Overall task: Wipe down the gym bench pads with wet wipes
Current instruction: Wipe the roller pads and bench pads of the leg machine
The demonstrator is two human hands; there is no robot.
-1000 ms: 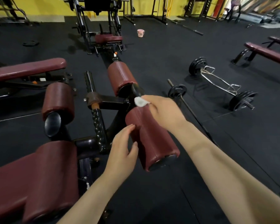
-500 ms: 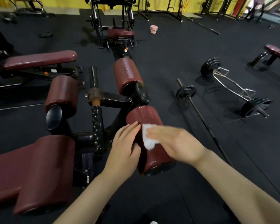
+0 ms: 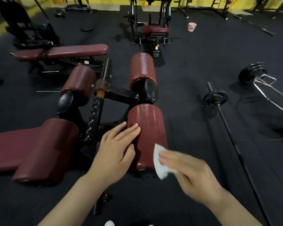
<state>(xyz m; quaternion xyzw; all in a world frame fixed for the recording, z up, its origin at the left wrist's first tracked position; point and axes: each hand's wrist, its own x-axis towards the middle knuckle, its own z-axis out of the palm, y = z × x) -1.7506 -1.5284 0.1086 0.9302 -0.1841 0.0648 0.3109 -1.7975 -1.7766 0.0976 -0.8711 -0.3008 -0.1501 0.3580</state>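
Note:
A maroon roller pad (image 3: 147,126) of the bench lies in front of me, its top glistening wet. My left hand (image 3: 116,149) rests flat against the pad's left side, fingers straight. My right hand (image 3: 186,172), blurred by motion, holds a white wet wipe (image 3: 158,162) against the pad's near right end. Three more maroon roller pads stand around the black frame: one further back (image 3: 142,69), one at the left (image 3: 80,82), one at the near left (image 3: 47,150) joining the bench seat (image 3: 10,149).
A barbell (image 3: 227,131) with a plate lies on the black floor to the right, beside a curl bar with plates (image 3: 253,74). A flat maroon bench (image 3: 75,51) stands at the back left, a machine (image 3: 150,22) and a pink bucket (image 3: 191,26) further back.
My right hand has drawn the wipe along the roller pad from its far end to its near end. My left hand stayed on the pad's left side.

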